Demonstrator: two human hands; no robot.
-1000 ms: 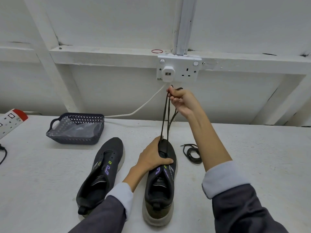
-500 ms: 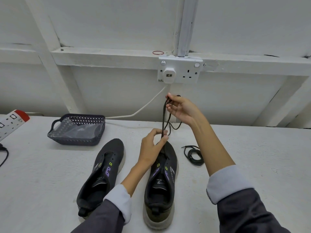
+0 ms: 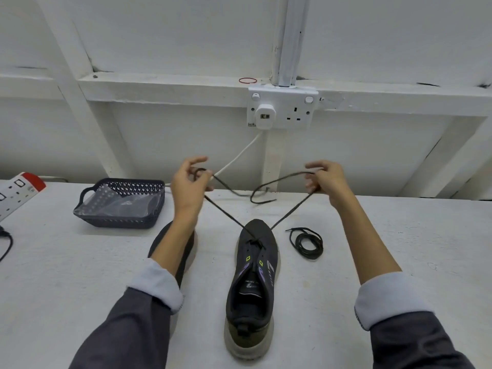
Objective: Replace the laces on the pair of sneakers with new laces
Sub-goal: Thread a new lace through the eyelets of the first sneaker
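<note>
Left hand (image 3: pixel 189 182) first: up above the table (image 3: pixel 399 249), thumb and fingers pinched onto one half of the lace (image 3: pixel 226 216). Same deal on the right hand (image 3: pixel 328 179), fingers curled round the other half, at about the same height. Both well apart, out to either side of the shoe (image 3: pixel 253 283) and a bit beyond its toe.

Down between them, flat on the table: the shoe, toe pointing away, heel nearest the camera. Laced only through the eyelets closest to the toe, so two taut strands going up from there in a V, one to each hand. Past each grip, slack tails drooping back toward the middle, with a loop from the right one down on the table near the wall. Can't tell exactly where the tips end.

Just right of the toe, not touching it: a second lace (image 3: pixel 306 243), coiled up on the table. Left of the shoe, mostly hidden behind the left forearm: the other shoe (image 3: pixel 185 259).

Further back left, a dark basket (image 3: pixel 119 222) with clear plastic inside. At the far left edge, a white power strip (image 3: pixel 16 193). Up on the wall, a double socket (image 3: pixel 300 110) with a white plug in its left side, plus a red rubber band (image 3: pixel 247 80) on the ledge beside it.
</note>
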